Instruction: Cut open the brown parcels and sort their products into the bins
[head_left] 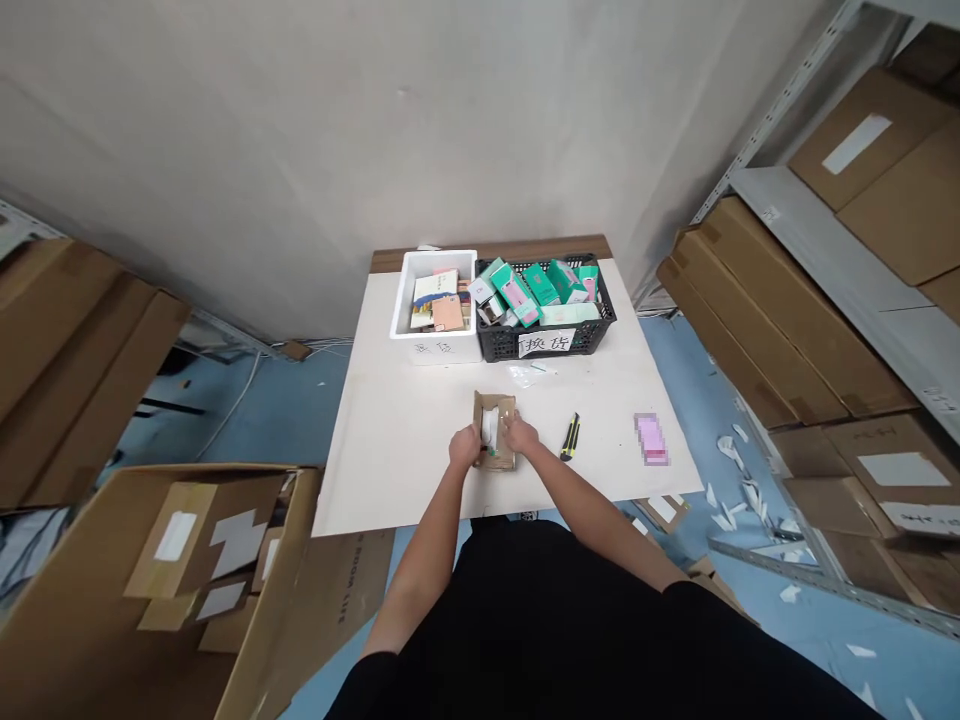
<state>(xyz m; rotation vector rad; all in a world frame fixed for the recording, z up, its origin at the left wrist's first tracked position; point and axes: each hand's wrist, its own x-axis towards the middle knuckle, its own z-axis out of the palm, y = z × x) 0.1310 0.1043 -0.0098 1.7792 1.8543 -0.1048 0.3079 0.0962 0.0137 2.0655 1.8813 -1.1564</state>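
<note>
A small brown cardboard box (pixel 505 462) lies at the front middle of the table, its top opened out. Inside it shows something white (pixel 490 428), too small to name. My left hand (pixel 465 447) grips the box's left side with curled fingers. On the opposite side, my right hand (pixel 520 435) is closed on the box's edge. To the right of that hand lies a yellow and black box cutter (pixel 571 437).
A white bin (pixel 437 350) of small boxes and a black basket (pixel 546 345) of green boxes stand at the table's back. A pink, pixelated item (pixel 652 439) lies at right. A large carton (pixel 292 540) stands at left, shelves (pixel 825 230) at right.
</note>
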